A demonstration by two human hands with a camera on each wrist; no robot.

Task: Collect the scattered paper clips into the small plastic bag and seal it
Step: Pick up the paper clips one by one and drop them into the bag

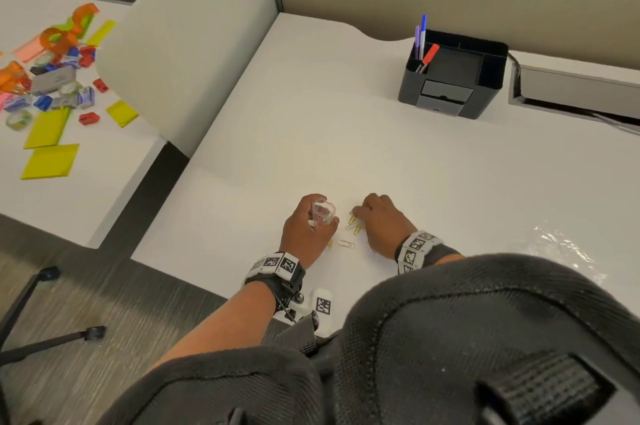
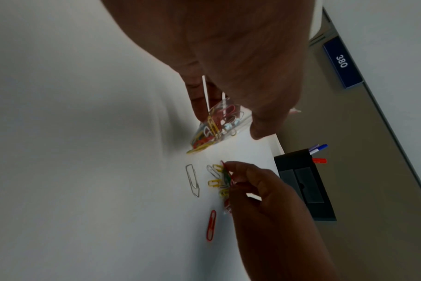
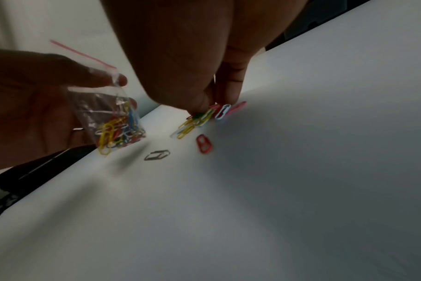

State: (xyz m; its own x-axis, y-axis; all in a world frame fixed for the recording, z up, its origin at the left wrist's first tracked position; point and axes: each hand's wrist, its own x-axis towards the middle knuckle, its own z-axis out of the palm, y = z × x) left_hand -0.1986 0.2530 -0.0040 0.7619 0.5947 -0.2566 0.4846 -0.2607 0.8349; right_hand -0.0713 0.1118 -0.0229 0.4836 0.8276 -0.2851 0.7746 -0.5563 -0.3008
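Note:
My left hand (image 1: pixel 320 217) grips a small clear plastic bag (image 1: pixel 323 210) just above the white desk (image 1: pixel 346 147). The bag (image 3: pixel 108 117) holds several coloured paper clips, and its red-striped mouth (image 3: pixel 82 54) stands open. To its right, my right hand (image 1: pixel 360 213) pinches a bunch of yellow, green, blue and red clips (image 3: pixel 199 117) against the desk. A silver clip (image 2: pixel 192 179) and a red clip (image 2: pixel 211 225) lie loose on the desk between the hands. One yellow clip (image 2: pixel 198 149) lies under the bag's bottom corner.
A black desk organiser (image 1: pixel 453 75) with pens stands at the back right. A white partition (image 1: pixel 194 44) separates a neighbouring desk strewn with stationery (image 1: pixel 52 78). A clear plastic sheet (image 1: pixel 561 244) lies at the right. The desk's front edge is close to my wrists.

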